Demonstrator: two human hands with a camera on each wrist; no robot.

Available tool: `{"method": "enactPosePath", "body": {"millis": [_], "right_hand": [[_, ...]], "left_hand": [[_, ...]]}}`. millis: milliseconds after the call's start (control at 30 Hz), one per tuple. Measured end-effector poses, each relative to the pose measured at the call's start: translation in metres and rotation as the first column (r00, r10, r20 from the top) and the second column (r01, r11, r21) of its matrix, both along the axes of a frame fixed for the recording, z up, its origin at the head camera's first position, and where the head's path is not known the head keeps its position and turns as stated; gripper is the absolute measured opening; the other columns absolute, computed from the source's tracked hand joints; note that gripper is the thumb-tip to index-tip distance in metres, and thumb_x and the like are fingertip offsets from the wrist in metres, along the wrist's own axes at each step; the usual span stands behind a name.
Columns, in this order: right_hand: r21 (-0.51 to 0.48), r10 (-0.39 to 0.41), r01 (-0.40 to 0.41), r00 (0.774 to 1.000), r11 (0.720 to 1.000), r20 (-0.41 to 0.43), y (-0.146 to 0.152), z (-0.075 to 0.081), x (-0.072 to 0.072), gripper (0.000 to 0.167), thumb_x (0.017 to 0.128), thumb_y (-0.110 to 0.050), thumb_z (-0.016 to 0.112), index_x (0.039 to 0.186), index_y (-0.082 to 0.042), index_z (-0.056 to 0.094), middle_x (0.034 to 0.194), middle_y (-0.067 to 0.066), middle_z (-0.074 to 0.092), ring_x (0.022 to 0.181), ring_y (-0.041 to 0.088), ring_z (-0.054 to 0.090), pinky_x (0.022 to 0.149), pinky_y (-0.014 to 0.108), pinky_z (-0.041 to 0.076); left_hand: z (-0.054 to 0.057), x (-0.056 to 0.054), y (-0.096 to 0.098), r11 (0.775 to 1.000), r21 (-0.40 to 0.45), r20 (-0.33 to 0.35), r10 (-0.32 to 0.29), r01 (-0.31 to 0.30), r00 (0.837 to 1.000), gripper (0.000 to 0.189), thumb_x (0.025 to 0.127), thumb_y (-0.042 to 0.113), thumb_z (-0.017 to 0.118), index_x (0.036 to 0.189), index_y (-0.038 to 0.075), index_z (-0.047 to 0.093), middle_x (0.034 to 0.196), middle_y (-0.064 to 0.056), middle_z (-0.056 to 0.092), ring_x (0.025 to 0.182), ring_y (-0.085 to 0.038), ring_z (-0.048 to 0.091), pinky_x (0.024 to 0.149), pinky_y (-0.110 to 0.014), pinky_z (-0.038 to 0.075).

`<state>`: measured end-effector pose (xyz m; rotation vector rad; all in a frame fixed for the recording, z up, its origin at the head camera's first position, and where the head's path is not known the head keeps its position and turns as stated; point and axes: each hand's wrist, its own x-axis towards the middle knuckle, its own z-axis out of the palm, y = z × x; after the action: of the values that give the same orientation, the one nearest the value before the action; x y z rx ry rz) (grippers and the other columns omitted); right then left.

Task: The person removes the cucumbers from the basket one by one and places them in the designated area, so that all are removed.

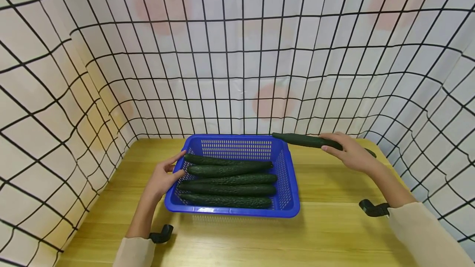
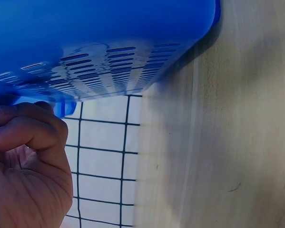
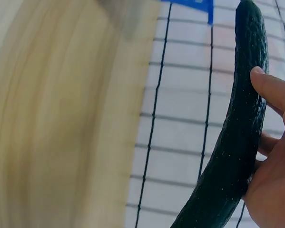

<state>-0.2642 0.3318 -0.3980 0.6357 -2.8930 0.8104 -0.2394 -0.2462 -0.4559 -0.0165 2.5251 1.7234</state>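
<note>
A blue plastic basket [image 1: 237, 212] stands on the wooden table, with several dark green cucumbers [image 1: 226, 190] lying side by side in it. My left hand [image 1: 165, 176] grips the basket's left rim, thumb on the inner side; in the left wrist view the fingers of that left hand [image 2: 30, 142] curl at the rim beside the slotted wall. My right hand [image 1: 346, 151] holds one cucumber [image 1: 300, 139] above the table, its far tip over the basket's back right corner. From the right wrist view, the thumb lies across this cucumber [image 3: 240, 123], and the other fingers are partly hidden behind it.
Black wire mesh [image 1: 243, 73] backed by white sheeting rises behind the table and along both sides. The wooden table [image 1: 326, 234] extends around the basket. A black wrist mount [image 1: 161, 234] sits at the left cuff, another wrist mount [image 1: 372, 208] at the right.
</note>
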Motion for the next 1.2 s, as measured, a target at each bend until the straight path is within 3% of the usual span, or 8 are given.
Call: {"method": "enactPosePath", "body": {"millis": [200, 500, 800, 1200], "right_hand": [[-0.005, -0.024, 0.024, 1.0, 1.0, 0.002, 0.026, -0.012, 0.002, 0.052, 0.106, -0.029, 0.058, 0.15, -0.003, 0.05, 0.151, 0.031, 0.045, 0.137, 0.056, 0.038, 0.102, 0.073, 0.036], [0.013, 0.014, -0.014, 1.0, 1.0, 0.018, 0.052, -0.041, -0.01, 0.049, 0.105, -0.025, 0.06, 0.146, 0.0, 0.053, 0.149, 0.031, 0.047, 0.135, 0.056, 0.04, 0.101, 0.073, 0.037], [0.071, 0.074, -0.072, 0.997, 0.995, -0.034, 0.06, -0.07, -0.029, 0.044, 0.101, -0.019, 0.064, 0.141, -0.001, 0.059, 0.14, 0.031, 0.055, 0.128, 0.055, 0.048, 0.097, 0.075, 0.041], [0.14, 0.043, -0.044, 0.999, 0.989, 0.009, 0.059, -0.09, -0.039, 0.046, 0.102, -0.025, 0.065, 0.142, -0.004, 0.059, 0.138, 0.029, 0.059, 0.126, 0.055, 0.051, 0.096, 0.076, 0.041]], "left_hand": [[0.0, 0.0, 0.0, 1.0, -0.004, -0.004, 0.001, -0.001, 1.0, 0.068, 0.093, 0.012, 0.069, 0.155, 0.031, 0.049, 0.101, -0.024, 0.068, 0.07, -0.024, 0.072, 0.066, -0.041, 0.065], [-0.003, 0.0, -0.002, 1.0, -0.022, -0.018, 0.011, -0.011, 1.0, 0.068, 0.092, 0.011, 0.069, 0.155, 0.031, 0.049, 0.1, -0.025, 0.069, 0.068, -0.024, 0.071, 0.064, -0.039, 0.065], [-0.004, -0.001, -0.001, 1.0, -0.011, -0.023, 0.007, -0.007, 1.0, 0.067, 0.093, 0.011, 0.069, 0.154, 0.031, 0.05, 0.098, -0.025, 0.067, 0.067, -0.023, 0.071, 0.063, -0.039, 0.065], [-0.003, 0.0, 0.0, 1.0, -0.002, -0.022, 0.01, -0.01, 1.0, 0.068, 0.093, 0.009, 0.068, 0.155, 0.029, 0.049, 0.094, -0.022, 0.067, 0.065, -0.021, 0.07, 0.062, -0.039, 0.065]]}}
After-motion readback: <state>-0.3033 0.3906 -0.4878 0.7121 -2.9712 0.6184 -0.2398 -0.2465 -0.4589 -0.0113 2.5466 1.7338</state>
